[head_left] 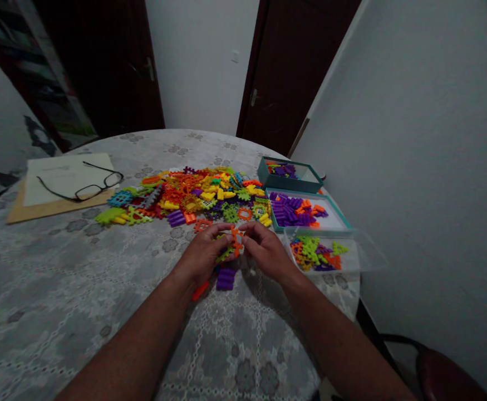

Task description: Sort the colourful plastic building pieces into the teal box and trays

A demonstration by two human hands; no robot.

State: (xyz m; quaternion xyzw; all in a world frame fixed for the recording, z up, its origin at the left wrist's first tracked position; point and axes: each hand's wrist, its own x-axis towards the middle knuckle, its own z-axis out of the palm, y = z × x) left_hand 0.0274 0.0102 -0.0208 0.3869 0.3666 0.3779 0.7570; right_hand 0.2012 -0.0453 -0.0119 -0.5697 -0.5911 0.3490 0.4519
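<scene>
Between my two hands is an orange plastic building piece (237, 240) with notched edges. My left hand (206, 249) is closed on it and on a yellow-green building piece (225, 254) beside it; whether the two are joined I cannot tell. My right hand (265, 249) pinches the orange piece's right side with thumb and forefinger. Below my hands, a purple ridged piece (225, 279) and an orange-red piece (200, 291) lie on the tablecloth. A large heap of mixed coloured pieces (193, 192) spreads just beyond my hands.
At right stand a dark teal box (289, 181), a teal-rimmed tray (338, 214) of purple and orange pieces, and a clear plastic container (354, 253) with mixed pieces. Eyeglasses (88, 192) rest on paper (51, 172) at left. A wall (427, 139) borders the table's right side.
</scene>
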